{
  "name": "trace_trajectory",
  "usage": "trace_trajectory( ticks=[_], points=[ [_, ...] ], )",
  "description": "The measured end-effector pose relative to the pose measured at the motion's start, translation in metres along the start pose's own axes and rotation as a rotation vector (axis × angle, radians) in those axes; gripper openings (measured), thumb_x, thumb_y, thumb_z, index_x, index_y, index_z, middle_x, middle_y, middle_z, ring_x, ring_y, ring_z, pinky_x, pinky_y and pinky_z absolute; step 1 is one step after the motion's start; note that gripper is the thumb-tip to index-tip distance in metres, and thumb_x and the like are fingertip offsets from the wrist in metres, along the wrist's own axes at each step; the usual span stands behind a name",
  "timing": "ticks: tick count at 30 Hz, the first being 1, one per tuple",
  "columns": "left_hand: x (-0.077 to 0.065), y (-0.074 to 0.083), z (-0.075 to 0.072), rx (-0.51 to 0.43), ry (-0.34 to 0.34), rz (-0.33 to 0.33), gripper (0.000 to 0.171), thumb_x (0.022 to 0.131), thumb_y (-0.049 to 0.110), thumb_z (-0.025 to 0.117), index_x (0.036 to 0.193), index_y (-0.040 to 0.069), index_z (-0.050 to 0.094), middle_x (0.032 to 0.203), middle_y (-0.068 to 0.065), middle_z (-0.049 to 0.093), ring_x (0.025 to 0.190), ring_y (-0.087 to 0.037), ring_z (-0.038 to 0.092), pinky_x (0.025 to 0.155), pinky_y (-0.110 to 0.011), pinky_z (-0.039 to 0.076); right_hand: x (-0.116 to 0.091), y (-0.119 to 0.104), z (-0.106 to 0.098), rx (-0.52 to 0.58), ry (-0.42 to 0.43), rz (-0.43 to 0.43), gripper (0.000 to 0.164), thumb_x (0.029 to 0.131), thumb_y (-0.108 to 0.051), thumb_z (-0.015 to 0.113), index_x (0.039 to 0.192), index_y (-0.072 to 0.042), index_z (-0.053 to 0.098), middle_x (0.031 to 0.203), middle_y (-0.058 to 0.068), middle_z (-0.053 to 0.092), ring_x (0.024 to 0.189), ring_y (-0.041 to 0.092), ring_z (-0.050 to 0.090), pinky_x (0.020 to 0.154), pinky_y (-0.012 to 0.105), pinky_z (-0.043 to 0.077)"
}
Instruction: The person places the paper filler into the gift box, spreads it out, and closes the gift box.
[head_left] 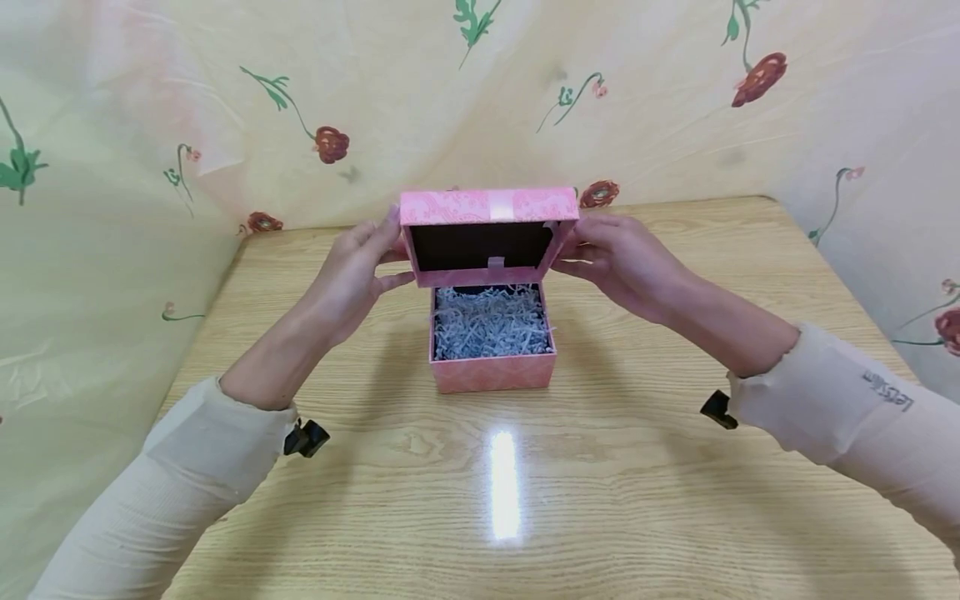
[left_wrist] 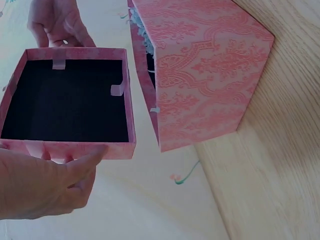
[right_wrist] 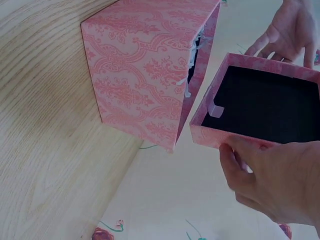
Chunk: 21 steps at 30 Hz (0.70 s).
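A pink patterned box lid (head_left: 487,207) is raised above the back of its box, tilted so that its black inside faces me. My left hand (head_left: 352,271) grips the lid's left side, and my right hand (head_left: 626,262) holds its right side. Below stands the pink box (head_left: 492,373) on the table, filled with pale blue-grey shredded paper (head_left: 491,325). Short pale tape strips (left_wrist: 117,90) show along the lid's inner walls in the left wrist view. From the right wrist, a gap separates the lid (right_wrist: 210,131) from the box (right_wrist: 137,70), and paper shreds poke over the box's rim.
The light wood table (head_left: 487,492) bears a bright light reflection in front of the box. A cream floral sheet (head_left: 420,100) hangs close behind and along both sides. Small black devices (head_left: 306,437) sit at both sleeve cuffs.
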<state>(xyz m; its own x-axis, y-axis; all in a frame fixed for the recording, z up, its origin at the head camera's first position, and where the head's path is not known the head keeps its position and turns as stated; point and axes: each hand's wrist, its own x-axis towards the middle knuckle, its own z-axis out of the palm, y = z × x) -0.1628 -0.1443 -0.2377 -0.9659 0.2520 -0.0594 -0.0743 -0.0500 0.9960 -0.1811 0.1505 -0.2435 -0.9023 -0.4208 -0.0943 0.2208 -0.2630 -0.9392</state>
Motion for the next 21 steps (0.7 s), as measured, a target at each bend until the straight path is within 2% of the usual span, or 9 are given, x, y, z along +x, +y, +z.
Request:
trace_trajectory(
  ticks=[6,10,14,18,21],
  points=[
    [-0.001,-0.005,-0.003,0.036,-0.038,0.062,0.035,0.104,0.033,0.040,0.107,-0.002,0.044,0.130,-0.018,0.044,0.129,-0.034,0.039,0.110,-0.046,0.033,-0.004,-0.005,-0.004,-0.026,-0.064,0.023,0.022,0.100,-0.009,0.050,0.102,0.002,0.069,0.119,0.013,0.060,0.110,0.024,0.059,0.111,0.043,0.031],
    [-0.002,-0.008,-0.005,0.031,-0.045,0.103,0.027,0.104,0.026,0.041,0.106,-0.001,0.045,0.137,-0.017,0.040,0.133,-0.028,0.039,0.110,-0.041,0.033,-0.005,-0.006,-0.007,-0.026,-0.097,0.027,0.020,0.099,-0.007,0.051,0.101,0.003,0.068,0.114,0.013,0.062,0.116,0.023,0.055,0.112,0.041,0.030],
    [-0.004,-0.011,-0.010,0.022,-0.053,0.119,0.023,0.103,0.018,0.042,0.109,-0.004,0.044,0.134,-0.017,0.039,0.136,-0.027,0.037,0.109,-0.035,0.034,-0.008,-0.007,-0.007,-0.030,-0.090,0.035,0.016,0.098,-0.002,0.051,0.093,0.004,0.064,0.107,0.012,0.062,0.112,0.021,0.057,0.107,0.034,0.038],
    [-0.005,-0.013,-0.016,0.084,-0.062,0.121,0.031,0.102,0.015,0.046,0.119,-0.011,0.045,0.126,-0.015,0.047,0.130,-0.028,0.045,0.106,-0.028,0.037,-0.012,-0.008,-0.007,-0.055,-0.089,0.021,0.012,0.097,0.001,0.052,0.095,0.006,0.063,0.107,0.012,0.062,0.109,0.021,0.058,0.099,0.026,0.045],
    [-0.006,-0.015,-0.020,0.152,-0.071,0.145,0.034,0.101,0.014,0.050,0.124,-0.011,0.050,0.124,-0.017,0.053,0.122,-0.024,0.052,0.104,-0.027,0.040,-0.013,-0.007,-0.009,-0.097,-0.104,0.007,0.013,0.096,0.001,0.052,0.098,0.006,0.064,0.114,0.013,0.061,0.115,0.022,0.054,0.098,0.025,0.044]
  ],
)
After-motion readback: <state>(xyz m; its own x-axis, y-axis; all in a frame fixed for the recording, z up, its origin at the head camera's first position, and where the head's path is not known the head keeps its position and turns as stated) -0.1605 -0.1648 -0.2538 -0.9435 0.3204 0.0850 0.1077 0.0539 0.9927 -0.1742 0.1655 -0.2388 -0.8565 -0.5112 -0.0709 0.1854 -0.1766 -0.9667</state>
